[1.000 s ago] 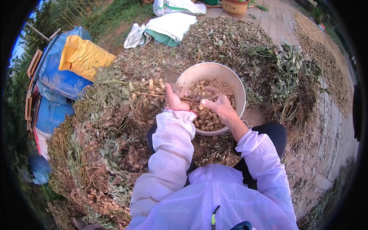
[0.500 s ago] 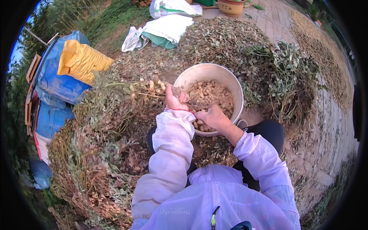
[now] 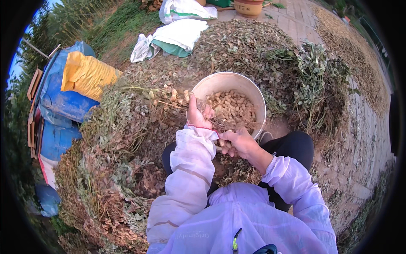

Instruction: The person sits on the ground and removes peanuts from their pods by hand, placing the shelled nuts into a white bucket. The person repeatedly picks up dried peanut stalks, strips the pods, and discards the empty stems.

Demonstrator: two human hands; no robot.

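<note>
My left hand is closed around a dried peanut plant, over the left side of a white bucket. Its stems stick out to the left with a few pods on them, while thin roots trail over the bucket on the right. Shelled-free, whole peanuts lie in the bucket. Near its front rim, my right hand is curled around a few peanuts, the thumb and finger close to my left sleeve's red cuff.
Heaped dried peanut plants surround the bucket. Blue barrels and a yellow sack stand at left. White sacks and a flowerpot are at the back. Pods are spread on paving at far right.
My right hand has turned and drawn slightly toward me, so peanuts now show in its fingers. My left hand has shifted slightly right, still holding the plant. The whole view has shifted a little.
</note>
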